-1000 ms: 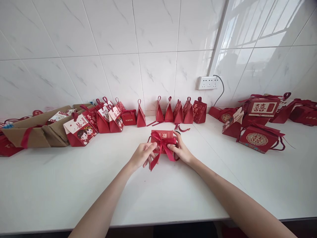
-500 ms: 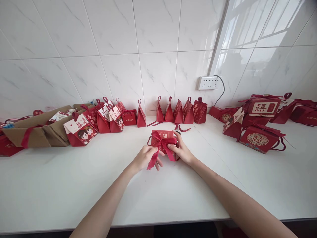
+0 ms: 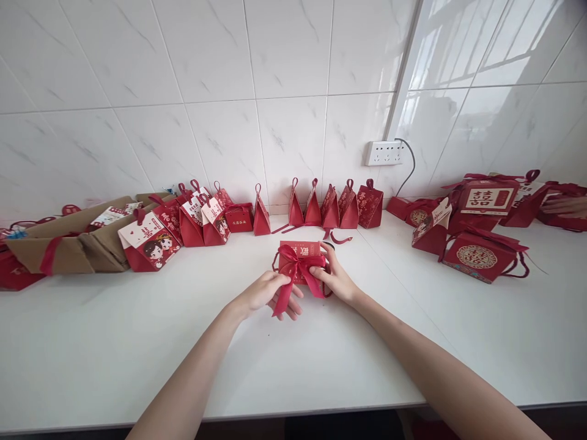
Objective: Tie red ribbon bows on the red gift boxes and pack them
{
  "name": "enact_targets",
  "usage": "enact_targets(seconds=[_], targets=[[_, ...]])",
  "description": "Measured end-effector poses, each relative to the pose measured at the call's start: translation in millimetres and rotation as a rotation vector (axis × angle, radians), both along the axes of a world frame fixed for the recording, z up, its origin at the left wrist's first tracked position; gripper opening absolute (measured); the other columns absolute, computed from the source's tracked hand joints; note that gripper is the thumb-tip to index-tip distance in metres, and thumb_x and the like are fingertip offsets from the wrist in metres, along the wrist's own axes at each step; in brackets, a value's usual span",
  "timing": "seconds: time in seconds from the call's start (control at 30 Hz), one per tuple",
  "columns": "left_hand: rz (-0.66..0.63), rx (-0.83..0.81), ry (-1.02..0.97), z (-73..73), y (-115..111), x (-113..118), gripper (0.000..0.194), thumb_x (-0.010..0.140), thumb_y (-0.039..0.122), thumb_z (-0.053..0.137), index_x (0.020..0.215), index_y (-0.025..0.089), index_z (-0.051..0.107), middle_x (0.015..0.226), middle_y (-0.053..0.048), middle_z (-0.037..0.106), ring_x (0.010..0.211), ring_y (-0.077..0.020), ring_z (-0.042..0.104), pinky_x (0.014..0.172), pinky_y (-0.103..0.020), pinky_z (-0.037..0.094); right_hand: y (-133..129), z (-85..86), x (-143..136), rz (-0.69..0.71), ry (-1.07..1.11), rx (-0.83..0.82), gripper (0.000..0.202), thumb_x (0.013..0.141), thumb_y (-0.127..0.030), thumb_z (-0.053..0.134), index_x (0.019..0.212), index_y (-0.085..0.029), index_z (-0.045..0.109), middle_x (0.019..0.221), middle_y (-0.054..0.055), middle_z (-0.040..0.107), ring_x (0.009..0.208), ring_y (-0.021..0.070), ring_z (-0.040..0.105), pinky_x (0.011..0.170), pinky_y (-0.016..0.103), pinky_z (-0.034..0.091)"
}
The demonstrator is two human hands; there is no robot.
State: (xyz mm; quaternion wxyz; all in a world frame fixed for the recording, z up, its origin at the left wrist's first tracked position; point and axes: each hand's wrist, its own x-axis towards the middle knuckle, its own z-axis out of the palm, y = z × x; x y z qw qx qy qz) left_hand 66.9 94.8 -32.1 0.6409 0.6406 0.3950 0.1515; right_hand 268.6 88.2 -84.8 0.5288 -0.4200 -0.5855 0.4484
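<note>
A small red gift box (image 3: 310, 247) with gold lettering and twisted cord handles sits on the white table in front of me. A shiny red ribbon (image 3: 299, 261) is tied in a bow across its front, with two tails hanging down. My left hand (image 3: 270, 293) pinches the bow's left side near one tail between thumb and fingers, its other fingers spread behind the ribbon. My right hand (image 3: 337, 275) grips the box's right side, with the thumb pressed on the right loop of the bow.
Several triangular red boxes (image 3: 295, 208) line the tiled wall. Loose ribbon pieces (image 3: 342, 238) lie before them. At left stands an open cardboard box (image 3: 68, 253); at right, more red boxes (image 3: 474, 255). Another person's hand (image 3: 568, 206) touches a box at the far right.
My left hand has shifted slightly down and its fingers have spread a little more. Another person's hand has appeared at the far right edge. My right hand stays in place.
</note>
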Motion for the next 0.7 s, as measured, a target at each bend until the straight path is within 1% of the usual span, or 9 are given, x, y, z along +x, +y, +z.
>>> enact_targets(seconds=[0.1,0.2,0.27,0.37,0.43,0.5,0.57,0.7], targets=[[-0.068,-0.013,0.111,-0.3,0,-1,0.031,0.082,0.033,0.041,0.073,0.011,0.062,0.070,-0.012,0.072,0.060,-0.0199,0.068,0.048,-0.025,0.046,0,0.0,0,-0.003,0.001,-0.012,0.077,0.076,-0.045,0.063,0.138,-0.028,0.020,0.131,0.011,0.046,0.107,0.0240,0.055,0.091,0.044,0.048],[-0.103,-0.019,0.201,-0.8,0,-1,0.026,0.081,0.030,0.041,0.069,0.014,0.057,0.072,-0.010,0.073,0.060,-0.0177,0.067,0.047,-0.023,0.044,0,0.4,1,0.000,0.002,-0.017,0.078,0.076,-0.046,0.063,0.138,-0.027,0.020,0.133,0.012,0.043,0.105,0.0239,0.056,0.089,0.043,0.049],[-0.134,-0.025,0.287,-0.2,0,-2,0.024,0.081,0.029,0.040,0.067,0.016,0.054,0.061,-0.007,0.070,0.051,-0.0159,0.064,0.044,-0.021,0.041,0,0.6,1,0.003,0.003,-0.023,0.078,0.075,-0.046,0.063,0.137,-0.026,0.020,0.135,0.013,0.041,0.104,0.0233,0.057,0.088,0.043,0.049],[-0.212,-0.033,0.455,1.2,1,-2,0.025,0.080,0.026,0.039,0.063,0.016,0.055,0.043,-0.002,0.060,0.035,-0.0129,0.053,0.039,-0.020,0.037,0,0.2,1,0.011,0.003,-0.016,0.077,0.076,-0.046,0.063,0.137,-0.027,0.019,0.133,0.011,0.043,0.107,0.0229,0.056,0.093,0.043,0.046],[-0.237,-0.019,0.531,1.5,3,-3,0.025,0.078,0.025,0.040,0.061,0.016,0.056,0.038,0.000,0.054,0.030,-0.0107,0.047,0.037,-0.020,0.034,0,-0.3,1,0.018,0.002,-0.005,0.076,0.077,-0.046,0.062,0.137,-0.028,0.019,0.133,0.010,0.044,0.110,0.0230,0.054,0.096,0.044,0.045],[-0.231,0.005,0.565,0.4,5,-5,0.025,0.077,0.024,0.041,0.060,0.015,0.057,0.036,0.002,0.051,0.029,-0.0088,0.041,0.036,-0.019,0.031,0,-0.5,1,0.017,-0.001,-0.002,0.077,0.077,-0.046,0.062,0.138,-0.028,0.019,0.135,0.010,0.042,0.112,0.0235,0.053,0.096,0.044,0.044],[-0.211,0.030,0.574,-1.9,7,-7,0.024,0.076,0.023,0.041,0.060,0.015,0.057,0.036,0.002,0.049,0.029,-0.0081,0.039,0.035,-0.018,0.027,0,-0.1,1,0.013,-0.004,-0.007,0.079,0.077,-0.046,0.063,0.139,-0.029,0.018,0.136,0.011,0.039,0.112,0.0238,0.053,0.096,0.044,0.045],[-0.149,0.077,0.569,-7.9,14,-11,0.026,0.076,0.025,0.040,0.058,0.015,0.057,0.040,0.000,0.053,0.033,-0.0081,0.042,0.034,-0.018,0.024,-1,1.3,1,0.008,-0.001,-0.014,0.080,0.076,-0.046,0.063,0.140,-0.029,0.018,0.137,0.011,0.036,0.111,0.0241,0.053,0.096,0.044,0.044]])
